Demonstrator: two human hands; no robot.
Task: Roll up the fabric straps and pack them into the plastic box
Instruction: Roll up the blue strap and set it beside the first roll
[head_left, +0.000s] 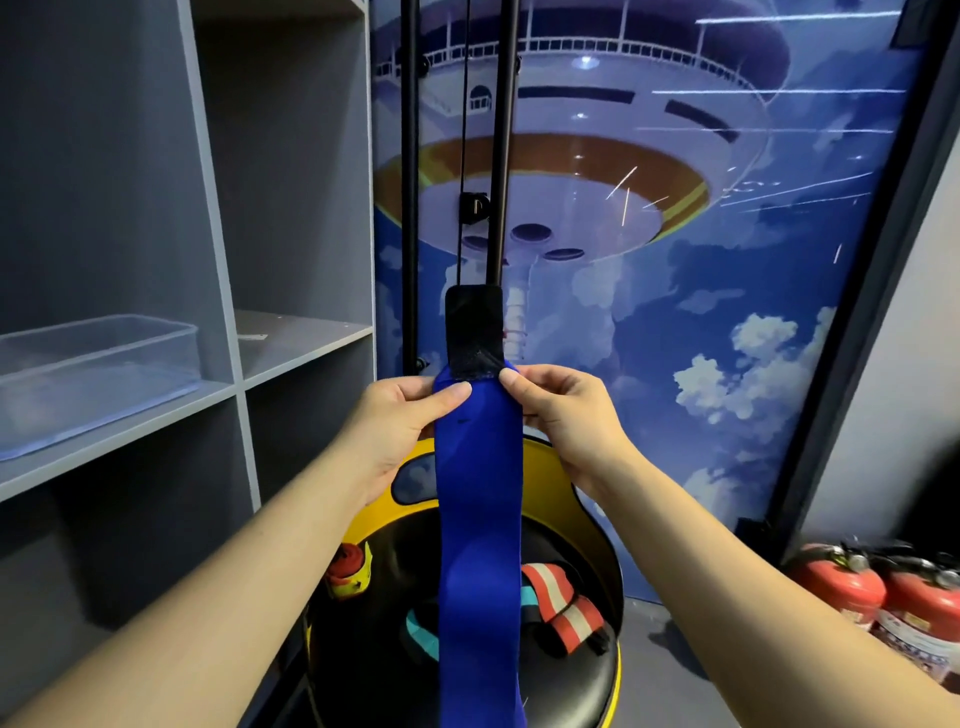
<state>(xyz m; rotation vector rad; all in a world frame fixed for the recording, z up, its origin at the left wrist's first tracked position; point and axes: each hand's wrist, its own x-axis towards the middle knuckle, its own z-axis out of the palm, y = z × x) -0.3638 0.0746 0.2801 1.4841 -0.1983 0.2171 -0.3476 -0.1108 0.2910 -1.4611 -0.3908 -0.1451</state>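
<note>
The blue strap (478, 519) hangs straight down in the middle of the view, held up at its top end, where a black patch (474, 332) stands above the fingers. The left hand (400, 421) pinches the strap's left edge w/ thumb on the front, and the right hand (561, 415) pinches the right edge the same way, so both grips are grasping the strap. Its lower part goes down in front of a round black and yellow seat (467, 670) and out of the picture at the bottom. On the seat lie a red and white striped strap (566, 603) and a teal strap (421, 639), partly hidden. A red roll (347, 566) sits at the seat's left rim. The clear plastic box (98, 374) stands on the grey shelf (291, 358) at left, well apart from the hands. Two red extinguishers (883, 592) stand on the floor at right.
</note>
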